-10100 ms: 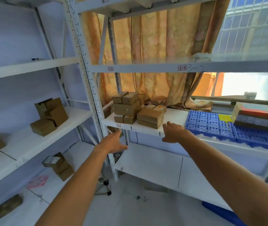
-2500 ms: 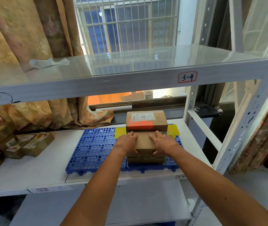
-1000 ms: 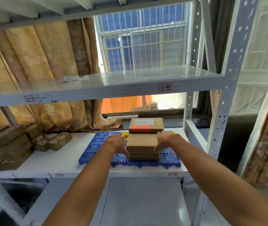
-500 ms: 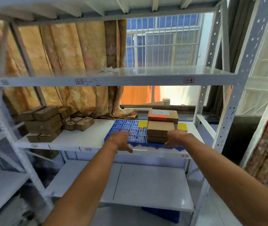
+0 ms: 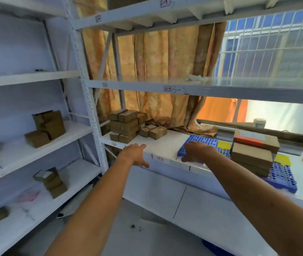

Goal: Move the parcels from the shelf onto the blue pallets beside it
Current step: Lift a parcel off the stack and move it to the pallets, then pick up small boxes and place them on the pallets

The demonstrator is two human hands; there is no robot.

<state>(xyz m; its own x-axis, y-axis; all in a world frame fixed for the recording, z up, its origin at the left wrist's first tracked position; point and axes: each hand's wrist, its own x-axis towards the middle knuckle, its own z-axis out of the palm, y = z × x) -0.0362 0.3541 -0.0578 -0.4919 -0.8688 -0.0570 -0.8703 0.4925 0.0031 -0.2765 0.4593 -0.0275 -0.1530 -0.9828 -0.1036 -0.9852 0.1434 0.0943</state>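
Two empty hands are held out before the white shelf (image 5: 167,145): the left hand (image 5: 135,154) with fingers stretched and slightly spread, the right hand (image 5: 196,152) with fingers loosely bent, nothing gripped. Brown parcels (image 5: 125,126) are stacked at the shelf's left end, well apart from those piled on the blue pallets (image 5: 195,141). The uneven stack could be toppled if a lower parcel is drawn out, and the small boxes (image 5: 155,131) beside it knocked off.
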